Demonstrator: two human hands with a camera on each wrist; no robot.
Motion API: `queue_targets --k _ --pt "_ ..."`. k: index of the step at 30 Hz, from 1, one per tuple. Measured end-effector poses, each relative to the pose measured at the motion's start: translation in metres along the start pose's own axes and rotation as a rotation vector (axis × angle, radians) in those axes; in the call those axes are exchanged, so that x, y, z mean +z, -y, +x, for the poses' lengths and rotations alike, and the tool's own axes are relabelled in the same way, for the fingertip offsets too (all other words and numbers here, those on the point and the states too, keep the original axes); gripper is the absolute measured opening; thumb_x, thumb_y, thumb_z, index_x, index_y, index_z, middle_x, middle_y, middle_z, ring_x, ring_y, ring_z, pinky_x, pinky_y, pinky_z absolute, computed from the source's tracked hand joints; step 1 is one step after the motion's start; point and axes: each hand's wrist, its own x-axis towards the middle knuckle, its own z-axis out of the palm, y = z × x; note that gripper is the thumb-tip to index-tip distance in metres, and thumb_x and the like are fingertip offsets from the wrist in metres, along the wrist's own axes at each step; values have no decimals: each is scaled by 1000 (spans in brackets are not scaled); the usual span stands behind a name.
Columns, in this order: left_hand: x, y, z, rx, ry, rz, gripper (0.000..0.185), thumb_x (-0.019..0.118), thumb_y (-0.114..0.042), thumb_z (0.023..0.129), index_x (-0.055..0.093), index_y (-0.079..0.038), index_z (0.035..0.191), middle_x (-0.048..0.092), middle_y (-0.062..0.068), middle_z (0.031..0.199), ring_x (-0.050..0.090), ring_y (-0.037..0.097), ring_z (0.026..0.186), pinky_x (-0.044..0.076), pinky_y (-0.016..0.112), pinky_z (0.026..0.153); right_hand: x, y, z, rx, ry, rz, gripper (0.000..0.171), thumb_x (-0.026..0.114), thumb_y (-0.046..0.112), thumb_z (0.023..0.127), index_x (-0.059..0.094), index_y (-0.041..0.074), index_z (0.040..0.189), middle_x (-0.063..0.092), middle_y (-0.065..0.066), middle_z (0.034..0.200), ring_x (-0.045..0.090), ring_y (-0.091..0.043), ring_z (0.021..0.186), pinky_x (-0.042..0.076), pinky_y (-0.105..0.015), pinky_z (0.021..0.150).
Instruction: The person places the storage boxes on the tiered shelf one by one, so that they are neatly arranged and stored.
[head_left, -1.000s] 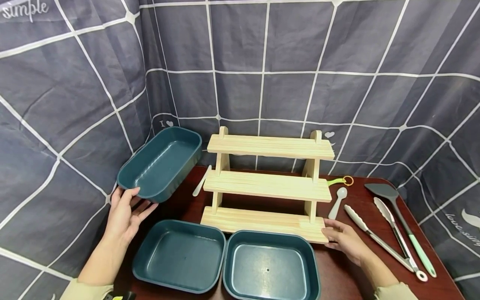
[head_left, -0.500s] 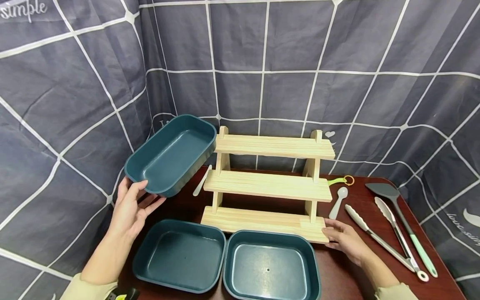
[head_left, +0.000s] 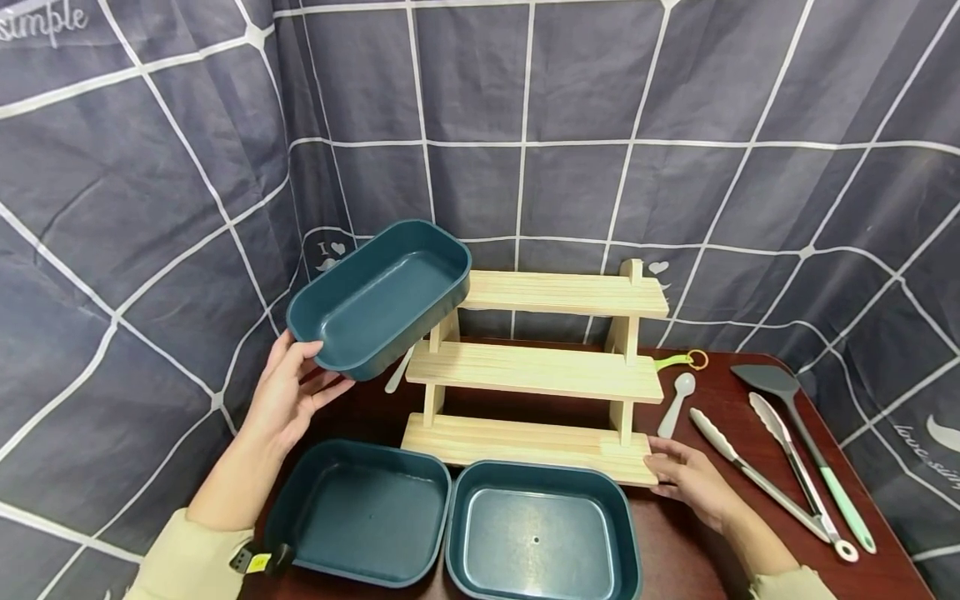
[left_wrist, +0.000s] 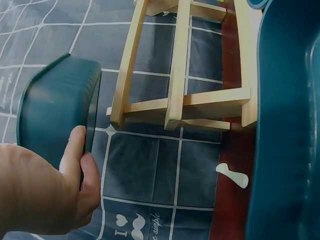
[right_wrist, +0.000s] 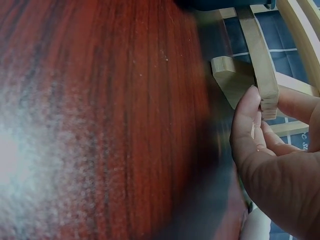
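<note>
Three teal tubs show in the head view. One, the raised tub (head_left: pixel 380 296), is off the desk (head_left: pixel 675 533) in the left hand (head_left: pixel 291 398): the grip pinches its near short rim, thumb (left_wrist: pixel 75 150) on the rim's outside edge and fingers underneath. The tub tilts with its open side toward the camera, and its far end overlaps the left end of the top shelf of the wooden rack (head_left: pixel 536 371); whether it touches the shelf cannot be told. Nothing lies inside it.

The other two, the left tub (head_left: pixel 360 510) and the right tub (head_left: pixel 540 529), sit side by side on the desk just in front of the rack, touching, both with nothing in them.

The right hand (head_left: pixel 690 479) rests at the right end of the rack's bottom shelf, fingers (right_wrist: pixel 247 122) lightly curled against the board's end.
</note>
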Motion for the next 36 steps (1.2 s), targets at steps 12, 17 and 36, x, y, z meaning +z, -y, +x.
queue_targets --k 12,17,36 --pt "23 -8 32 -38 75 59 62 52 -20 107 26 -25 163 62 9 130 74 23 98 62 42 82 2 0 0 18 -6 -4 68 61 15 103 26 -14 155 60 -13 114 65 -17 92 59 -32 78" --pt "35 -10 50 -42 107 114 57 50 -19 106 32 -21 160 61 13 129 74 24 96 62 43 81 1 -1 1 26 -13 -8 68 61 15 103 27 -13 155 60 -13 115 65 -17 92 59 -32 78" --pt "96 -2 100 -49 115 221 60 59 -21 99 45 -19 157 62 20 129 76 22 90 62 43 78 1 1 0 19 -8 7 69 61 17 104 26 -14 155 61 -12 115 65 -17 92 59 -32 78"
